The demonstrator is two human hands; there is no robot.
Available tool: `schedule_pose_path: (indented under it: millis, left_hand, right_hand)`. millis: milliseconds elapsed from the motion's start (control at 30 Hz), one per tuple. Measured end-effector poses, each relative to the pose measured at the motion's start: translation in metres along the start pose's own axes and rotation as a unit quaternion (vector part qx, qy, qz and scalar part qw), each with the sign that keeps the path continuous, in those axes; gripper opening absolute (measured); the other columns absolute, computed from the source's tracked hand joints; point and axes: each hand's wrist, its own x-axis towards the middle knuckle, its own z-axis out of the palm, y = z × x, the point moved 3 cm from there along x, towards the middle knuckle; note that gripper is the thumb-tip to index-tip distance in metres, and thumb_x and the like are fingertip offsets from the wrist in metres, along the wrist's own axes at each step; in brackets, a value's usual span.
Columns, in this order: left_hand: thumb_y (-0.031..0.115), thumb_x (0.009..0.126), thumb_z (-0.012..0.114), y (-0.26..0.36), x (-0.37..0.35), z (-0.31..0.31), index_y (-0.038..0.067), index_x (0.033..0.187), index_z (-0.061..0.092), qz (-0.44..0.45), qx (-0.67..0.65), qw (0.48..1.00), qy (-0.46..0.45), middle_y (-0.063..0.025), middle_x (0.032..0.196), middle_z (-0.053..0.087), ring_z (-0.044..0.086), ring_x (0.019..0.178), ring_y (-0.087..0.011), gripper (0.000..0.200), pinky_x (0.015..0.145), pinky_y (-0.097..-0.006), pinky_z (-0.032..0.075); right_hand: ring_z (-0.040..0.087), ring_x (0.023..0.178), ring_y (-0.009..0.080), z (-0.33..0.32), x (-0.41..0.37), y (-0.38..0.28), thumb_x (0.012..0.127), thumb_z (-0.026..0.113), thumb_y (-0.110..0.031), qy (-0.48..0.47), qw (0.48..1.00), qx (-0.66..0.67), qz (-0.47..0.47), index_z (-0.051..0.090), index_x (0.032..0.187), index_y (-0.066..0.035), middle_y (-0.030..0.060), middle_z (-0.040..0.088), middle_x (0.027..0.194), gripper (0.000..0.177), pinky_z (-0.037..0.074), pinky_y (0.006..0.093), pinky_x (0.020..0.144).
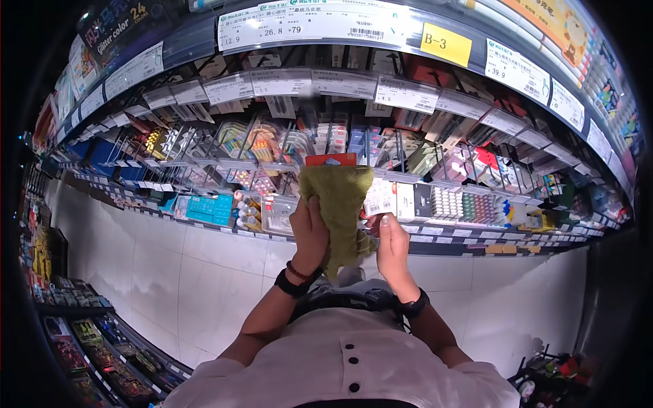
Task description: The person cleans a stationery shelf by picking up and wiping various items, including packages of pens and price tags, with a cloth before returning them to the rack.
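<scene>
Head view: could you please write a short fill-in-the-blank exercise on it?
The left hand grips a fuzzy plush toy, coloured ___.
The right hand pinches a ___ printed paper tag.
The thin red bracelet sits on the ___ wrist.
The yellow shelf label reads ___.
Missing words: green; white; left; B-3.

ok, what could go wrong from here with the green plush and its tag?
1. The right hand pinches only the white tag; a tug might tear it.
2. The left hand grips the plush by one side, so it may slip and drop to the floor.
3. The plush is held up in front of crowded hanging packs; depth is hard to judge, but it could snag or knock one off.
</scene>
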Motion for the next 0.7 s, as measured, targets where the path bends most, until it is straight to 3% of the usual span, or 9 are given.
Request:
schedule_pose_path:
  millis: [133,267,300,367,400,500,533,667,700]
  left_hand:
    - [0.014,0.091,0.037,-0.003,-0.009,0.006,-0.003,0.089,0.050,-0.016,-0.002,0.999,-0.052,-0.0137,0.059,0.055,0.055,0.052,-0.0178,0.022,0.047,-0.0307,0.039]
    - [0.016,0.091,0.038,0.009,-0.018,0.016,-0.004,0.086,0.049,-0.019,0.085,0.992,-0.095,-0.0139,0.059,0.055,0.053,0.051,-0.0186,0.023,0.047,-0.0314,0.038]
    - [0.016,0.091,0.038,0.009,-0.018,0.016,-0.004,0.085,0.049,-0.012,0.073,0.994,-0.079,-0.0147,0.060,0.054,0.052,0.051,-0.0197,0.024,0.047,-0.0320,0.037]
    - [0.017,0.091,0.038,0.004,-0.017,0.016,-0.005,0.084,0.048,0.002,0.049,0.998,-0.047,-0.0162,0.060,0.054,0.051,0.050,-0.0217,0.025,0.047,-0.0333,0.037]
    - [0.017,0.091,0.038,-0.006,-0.015,0.016,-0.005,0.083,0.048,-0.011,-0.004,0.999,-0.044,-0.0174,0.060,0.053,0.051,0.051,-0.0247,0.025,0.047,-0.0344,0.037]
    - [0.017,0.091,0.036,-0.025,-0.011,0.016,-0.005,0.082,0.047,-0.036,-0.083,0.995,-0.037,-0.0200,0.061,0.052,0.051,0.052,-0.0316,0.026,0.048,-0.0367,0.036]
    - [0.017,0.092,0.036,-0.022,-0.012,0.015,-0.005,0.082,0.047,-0.032,-0.058,0.997,-0.038,-0.0202,0.061,0.052,0.051,0.053,-0.0325,0.026,0.048,-0.0368,0.036]
    - [0.017,0.092,0.035,-0.002,-0.019,0.014,-0.005,0.081,0.047,-0.043,0.080,0.993,-0.081,-0.0190,0.064,0.053,0.051,0.054,-0.0299,0.027,0.050,-0.0349,0.037]
    - [0.017,0.092,0.034,0.001,-0.020,0.015,-0.005,0.081,0.047,-0.041,0.082,0.992,-0.082,-0.0189,0.065,0.053,0.051,0.055,-0.0292,0.027,0.050,-0.0345,0.037]
  right_hand:
    - [0.043,0.059,0.0079,0.002,0.005,-0.017,0.093,0.038,-0.019,-0.082,0.986,0.130,0.070,0.048,0.090,0.000,0.0022,0.049,0.065,0.021,0.037,0.0227,0.055]
    - [0.041,0.058,0.0050,0.008,-0.005,-0.012,0.094,0.037,-0.023,-0.108,0.988,0.092,0.065,0.048,0.101,-0.004,-0.0024,0.047,0.071,0.023,0.035,0.0195,0.053]
    - [0.042,0.059,0.0050,0.008,-0.007,0.000,0.094,0.037,-0.023,-0.098,0.978,0.162,0.086,0.048,0.102,-0.004,-0.0025,0.047,0.071,0.023,0.035,0.0193,0.054]
    - [0.043,0.060,0.0049,0.009,-0.010,0.020,0.093,0.038,-0.023,-0.078,0.943,0.298,0.126,0.047,0.105,-0.005,-0.0027,0.047,0.073,0.022,0.035,0.0187,0.055]
    - [0.047,0.057,0.0060,0.007,-0.006,0.008,0.092,0.042,-0.018,-0.055,0.878,0.436,0.191,0.047,0.103,-0.006,-0.0017,0.049,0.077,0.017,0.036,0.0172,0.051]
    - [0.048,0.049,0.0078,0.003,-0.001,-0.004,0.090,0.044,-0.014,-0.165,0.817,0.491,0.253,0.047,0.099,-0.006,-0.0004,0.050,0.072,0.012,0.036,0.0175,0.045]
    - [0.045,0.042,0.0072,0.003,-0.002,-0.006,0.089,0.045,-0.011,-0.163,0.817,0.484,0.267,0.048,0.094,-0.006,-0.0012,0.048,0.062,0.008,0.033,0.0187,0.039]
    - [0.040,0.043,0.0034,0.006,-0.001,0.011,0.090,0.045,-0.017,-0.193,0.948,0.195,0.164,0.050,0.087,-0.007,-0.0049,0.039,0.054,0.011,0.031,0.0181,0.041]
    - [0.040,0.045,0.0027,0.007,-0.002,0.013,0.090,0.045,-0.019,-0.174,0.951,0.202,0.160,0.050,0.088,-0.006,-0.0051,0.040,0.055,0.013,0.031,0.0174,0.043]
